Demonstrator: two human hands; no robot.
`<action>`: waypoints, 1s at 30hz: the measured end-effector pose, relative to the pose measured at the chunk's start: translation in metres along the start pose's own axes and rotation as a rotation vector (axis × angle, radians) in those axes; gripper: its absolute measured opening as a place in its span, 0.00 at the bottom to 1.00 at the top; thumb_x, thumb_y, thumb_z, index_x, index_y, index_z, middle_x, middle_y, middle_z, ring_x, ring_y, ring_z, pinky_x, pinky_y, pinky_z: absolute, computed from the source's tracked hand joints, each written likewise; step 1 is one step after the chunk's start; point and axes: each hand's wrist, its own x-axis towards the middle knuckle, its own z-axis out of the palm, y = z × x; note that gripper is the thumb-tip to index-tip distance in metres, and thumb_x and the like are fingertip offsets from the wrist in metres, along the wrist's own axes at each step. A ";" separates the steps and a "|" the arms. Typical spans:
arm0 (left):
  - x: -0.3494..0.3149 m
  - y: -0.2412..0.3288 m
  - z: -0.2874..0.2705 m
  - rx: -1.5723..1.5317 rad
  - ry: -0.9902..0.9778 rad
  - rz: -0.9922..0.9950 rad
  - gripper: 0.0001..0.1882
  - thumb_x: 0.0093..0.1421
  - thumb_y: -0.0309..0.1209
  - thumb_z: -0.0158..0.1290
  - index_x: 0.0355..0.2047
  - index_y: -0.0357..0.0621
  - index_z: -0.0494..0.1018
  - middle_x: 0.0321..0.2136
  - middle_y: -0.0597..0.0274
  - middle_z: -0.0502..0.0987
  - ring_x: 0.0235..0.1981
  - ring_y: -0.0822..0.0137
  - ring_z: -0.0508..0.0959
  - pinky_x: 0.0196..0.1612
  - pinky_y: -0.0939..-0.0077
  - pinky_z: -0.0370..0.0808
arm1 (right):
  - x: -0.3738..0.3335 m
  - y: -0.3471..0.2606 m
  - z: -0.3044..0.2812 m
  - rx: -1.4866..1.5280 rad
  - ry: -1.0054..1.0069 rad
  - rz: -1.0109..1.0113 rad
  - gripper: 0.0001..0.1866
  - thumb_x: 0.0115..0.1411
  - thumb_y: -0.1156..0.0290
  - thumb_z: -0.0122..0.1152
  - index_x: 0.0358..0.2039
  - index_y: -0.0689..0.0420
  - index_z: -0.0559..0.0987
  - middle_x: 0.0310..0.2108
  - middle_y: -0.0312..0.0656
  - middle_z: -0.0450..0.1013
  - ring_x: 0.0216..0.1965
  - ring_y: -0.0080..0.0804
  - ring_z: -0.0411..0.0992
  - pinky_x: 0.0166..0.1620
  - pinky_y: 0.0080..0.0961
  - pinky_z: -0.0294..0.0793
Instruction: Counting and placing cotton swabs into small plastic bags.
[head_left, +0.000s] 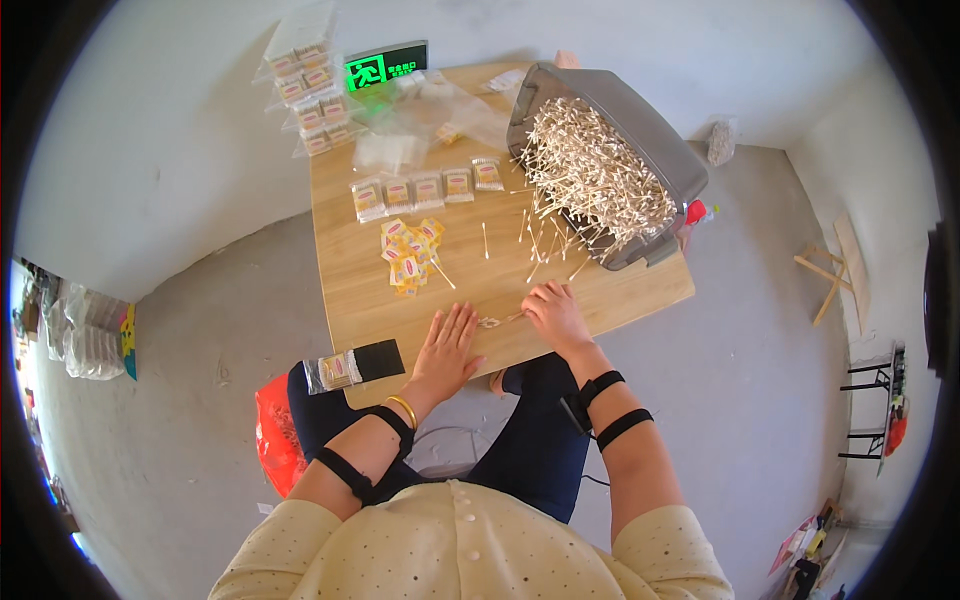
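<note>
My left hand (447,347) lies flat on the wooden table near its front edge, fingers stretched out. Whether anything is under its palm is hidden. My right hand (557,318) rests a little to the right, its fingers bent and pressed together at the ends of a few cotton swabs. The white tips of these cotton swabs (489,322) show between the two hands. Beyond my left hand sits a pile of small yellow and white paper labels (407,256), with a single swab lying against it. A grey plastic bin (678,165), tilted on its side, holds a heap of loose cotton swabs (595,170).
Several clear packs of swabs (427,187) stand in a row behind the labels. More packs are stacked (315,85) at the far left, beside clear bags (390,152) and a green exit sign (385,67). Another pack (335,372) lies on a black pad (379,360) at the near-left edge.
</note>
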 end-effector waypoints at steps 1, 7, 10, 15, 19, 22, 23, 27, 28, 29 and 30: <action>0.000 0.000 0.000 -0.026 0.004 -0.005 0.43 0.71 0.54 0.44 0.75 0.35 0.49 0.76 0.49 0.48 0.78 0.52 0.45 0.78 0.51 0.40 | 0.001 0.003 -0.001 -0.009 0.003 0.003 0.02 0.56 0.73 0.64 0.30 0.50 0.80 0.34 0.33 0.74 0.45 0.37 0.71 0.50 0.38 0.69; -0.009 -0.002 -0.002 -0.028 0.029 0.024 0.41 0.70 0.52 0.46 0.75 0.40 0.51 0.76 0.48 0.48 0.77 0.49 0.47 0.77 0.49 0.42 | 0.016 -0.001 0.019 -0.036 0.050 0.173 0.02 0.57 0.73 0.64 0.30 0.50 0.79 0.35 0.35 0.74 0.46 0.40 0.72 0.50 0.40 0.69; -0.017 -0.005 0.002 0.021 0.024 0.064 0.40 0.71 0.52 0.45 0.75 0.44 0.51 0.76 0.47 0.47 0.77 0.49 0.47 0.77 0.48 0.42 | 0.033 -0.031 0.041 0.064 0.062 0.118 0.03 0.57 0.72 0.65 0.33 0.51 0.80 0.35 0.36 0.74 0.45 0.42 0.72 0.51 0.40 0.70; -0.019 -0.007 -0.004 -0.001 0.074 0.055 0.42 0.70 0.55 0.46 0.75 0.44 0.51 0.77 0.48 0.46 0.77 0.48 0.45 0.77 0.47 0.42 | 0.043 -0.062 0.058 0.226 0.062 0.076 0.06 0.56 0.74 0.65 0.36 0.51 0.81 0.38 0.38 0.75 0.48 0.45 0.71 0.51 0.42 0.70; -0.015 -0.010 -0.007 -0.084 0.077 -0.002 0.46 0.68 0.58 0.47 0.75 0.42 0.51 0.76 0.47 0.47 0.78 0.49 0.45 0.77 0.47 0.42 | 0.042 -0.052 0.045 0.306 0.056 0.151 0.07 0.56 0.75 0.66 0.36 0.52 0.82 0.38 0.39 0.76 0.48 0.46 0.72 0.51 0.43 0.71; -0.009 -0.013 -0.005 -0.059 0.054 0.006 0.47 0.67 0.60 0.47 0.74 0.38 0.51 0.76 0.48 0.49 0.78 0.50 0.46 0.77 0.48 0.42 | 0.042 -0.046 0.040 0.339 0.073 0.222 0.07 0.55 0.75 0.67 0.35 0.52 0.82 0.37 0.40 0.76 0.47 0.46 0.72 0.50 0.42 0.72; -0.005 -0.014 -0.006 -0.037 0.031 -0.002 0.47 0.67 0.60 0.47 0.74 0.37 0.51 0.76 0.48 0.50 0.78 0.51 0.46 0.77 0.49 0.42 | 0.043 -0.045 0.040 0.324 0.070 0.231 0.07 0.55 0.75 0.67 0.36 0.52 0.83 0.37 0.40 0.76 0.46 0.46 0.72 0.51 0.42 0.72; 0.004 -0.025 -0.003 -0.030 0.049 0.006 0.49 0.68 0.60 0.45 0.74 0.33 0.50 0.75 0.49 0.51 0.78 0.53 0.47 0.77 0.51 0.43 | 0.050 -0.048 0.039 0.289 0.035 0.228 0.09 0.56 0.74 0.67 0.38 0.51 0.83 0.38 0.39 0.76 0.46 0.46 0.72 0.51 0.42 0.73; 0.005 -0.027 -0.004 -0.052 0.057 0.011 0.48 0.68 0.59 0.46 0.74 0.32 0.49 0.75 0.48 0.51 0.78 0.53 0.47 0.77 0.51 0.43 | 0.050 -0.049 0.040 0.283 0.023 0.223 0.09 0.56 0.74 0.68 0.39 0.50 0.83 0.38 0.39 0.76 0.46 0.46 0.72 0.52 0.42 0.73; 0.005 -0.028 -0.005 -0.073 0.066 0.017 0.48 0.68 0.58 0.47 0.74 0.32 0.48 0.75 0.48 0.51 0.78 0.53 0.47 0.77 0.51 0.43 | 0.051 -0.049 0.043 0.274 0.006 0.203 0.10 0.55 0.74 0.68 0.38 0.50 0.83 0.39 0.39 0.76 0.47 0.46 0.72 0.52 0.42 0.72; 0.005 -0.029 -0.006 -0.095 0.075 0.021 0.48 0.68 0.57 0.48 0.74 0.32 0.48 0.75 0.47 0.51 0.78 0.52 0.46 0.77 0.51 0.43 | 0.051 -0.048 0.046 0.266 -0.011 0.182 0.10 0.54 0.75 0.68 0.38 0.51 0.83 0.40 0.39 0.76 0.48 0.46 0.72 0.52 0.43 0.72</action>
